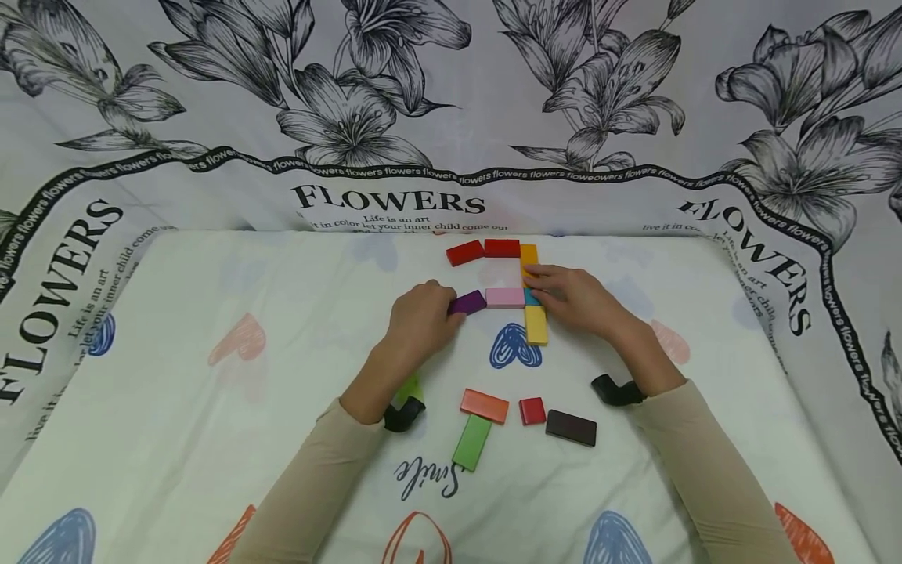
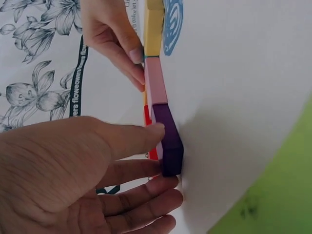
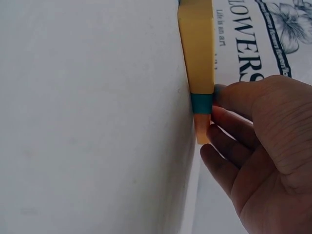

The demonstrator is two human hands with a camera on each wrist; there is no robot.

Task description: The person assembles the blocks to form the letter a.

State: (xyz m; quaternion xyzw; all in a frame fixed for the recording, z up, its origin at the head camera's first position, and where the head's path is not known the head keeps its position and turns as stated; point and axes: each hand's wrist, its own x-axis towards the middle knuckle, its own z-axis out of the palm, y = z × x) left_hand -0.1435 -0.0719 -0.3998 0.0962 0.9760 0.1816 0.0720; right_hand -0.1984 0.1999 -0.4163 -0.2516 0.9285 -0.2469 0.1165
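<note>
A purple block lies at the left end of a row of toy blocks. My left hand pinches its outer end, the thumb on one side and the fingers round the other. To its right sit a pink block and a small blue block, partly hidden. My right hand rests against the row's right side; its thumb touches the blue block and its fingers lie along the orange-yellow block, all relaxed. A yellow block stands at the near end of that column.
Two red blocks extend left from the column's far end. Nearer me lie an orange block, a green block, a small red block and a dark brown block. A lime-green piece shows beside my left wrist.
</note>
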